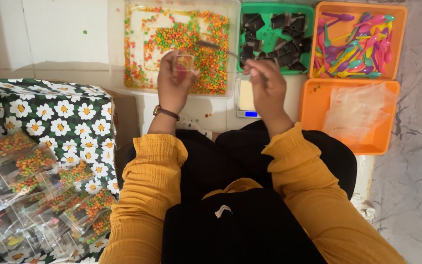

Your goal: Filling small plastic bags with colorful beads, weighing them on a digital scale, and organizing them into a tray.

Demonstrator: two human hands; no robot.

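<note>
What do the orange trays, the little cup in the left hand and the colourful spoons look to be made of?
Orange trays: likely moulded plastic, with an even colour and a smooth, slightly shiny rim. Little cup in the left hand: apparently clear plastic, since the beads show through. Colourful spoons: probably glossy plastic, in bright pink, purple, green and yellow.

Small clear plastic cup mostly covered by left hand fingers; contents too small to tell. Thin metal spoon blurred, handle end hidden in right hand. Small silver digital scale half behind that hand. Pile of filled clear plastic bags cut off at left and bottom edges. Orange plastic tray of coloured spoons clipped at top.
</note>
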